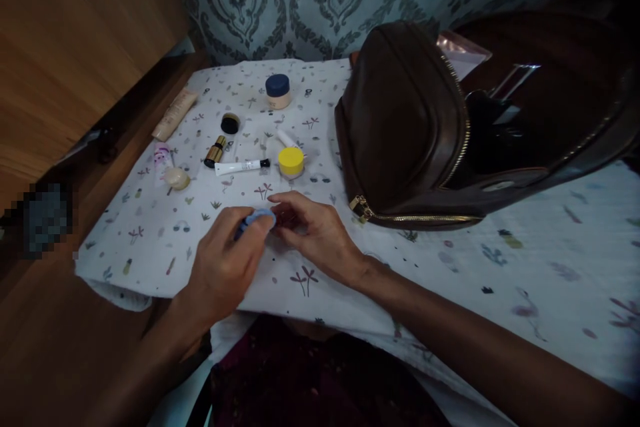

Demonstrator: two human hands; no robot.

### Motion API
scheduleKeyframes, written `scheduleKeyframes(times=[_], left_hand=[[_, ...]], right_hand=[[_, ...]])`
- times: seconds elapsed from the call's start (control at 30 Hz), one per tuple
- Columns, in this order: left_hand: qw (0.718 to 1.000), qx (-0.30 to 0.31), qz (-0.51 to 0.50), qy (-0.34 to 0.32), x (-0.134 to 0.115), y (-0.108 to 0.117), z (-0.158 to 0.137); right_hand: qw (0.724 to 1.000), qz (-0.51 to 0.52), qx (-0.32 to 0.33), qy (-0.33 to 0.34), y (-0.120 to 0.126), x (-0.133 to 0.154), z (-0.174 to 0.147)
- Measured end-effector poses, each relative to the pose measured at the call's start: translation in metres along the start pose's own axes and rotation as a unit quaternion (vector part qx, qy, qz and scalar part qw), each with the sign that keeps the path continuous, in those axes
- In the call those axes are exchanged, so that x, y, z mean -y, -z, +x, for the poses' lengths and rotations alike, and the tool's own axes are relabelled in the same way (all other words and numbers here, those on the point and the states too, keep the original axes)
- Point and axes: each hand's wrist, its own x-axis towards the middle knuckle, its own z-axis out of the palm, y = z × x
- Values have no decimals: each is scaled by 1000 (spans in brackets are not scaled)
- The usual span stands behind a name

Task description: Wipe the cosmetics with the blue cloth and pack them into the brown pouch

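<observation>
My left hand [225, 260] is closed on a small light-blue object [259, 215]; its kind is partly hidden by my fingers and thumb. My right hand [320, 233] is beside it on the right, its fingers curved and apart from the thumb. Whether its fingertips touch the blue object I cannot tell. Beyond both hands lie a white tube with a black cap [237, 167] and a jar with a yellow lid [291, 162]. A white stick-like piece [287, 139] rests just behind that jar.
A brown leather bag [400, 120] stands unzipped at the right with items inside. On the patterned cloth [190, 260] are a blue-lidded jar [278, 91], a black round lid [230, 123], a gold-and-black bottle [215, 151], a beige tube [175, 115] and a small cream-coloured container [177, 179].
</observation>
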Motion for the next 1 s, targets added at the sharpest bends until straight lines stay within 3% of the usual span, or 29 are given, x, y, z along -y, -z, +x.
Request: scheduleKeyframes(times=[0.13, 0.4, 0.57, 0.7, 0.83, 1.0], left_hand=[[999, 29, 39, -11, 1, -2, 0], [990, 96, 39, 91, 34, 6, -19], [988, 103, 27, 110, 35, 4, -23], [990, 78, 11, 121, 33, 8, -17], [994, 47, -5, 95, 24, 8, -9], [996, 61, 16, 65, 16, 2, -10]], right_hand=[[1000, -22, 1, 0, 1, 1, 0], [999, -38, 10, 0, 3, 5, 2], [1000, -6, 12, -9, 3, 5, 3], [1000, -12, 15, 21, 4, 4, 4], [996, -52, 27, 72, 4, 3, 1], [990, -103, 26, 89, 3, 0, -3]])
